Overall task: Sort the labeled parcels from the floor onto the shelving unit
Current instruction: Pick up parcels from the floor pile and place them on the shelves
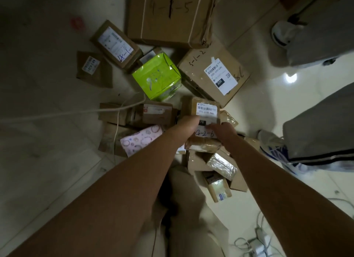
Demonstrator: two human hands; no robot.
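We have left grip (188,125) and right grip (223,131) clasping the small brown cardboard parcel (207,108), white label "4-2-6", atop the pile on the pale tiled floor (57,161). We'd lift straight, label up.

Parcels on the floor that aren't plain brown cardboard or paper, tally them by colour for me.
Green parcel: 1
Pink patterned parcel: 1
Silvery wrapped parcel: 1
Total: 3
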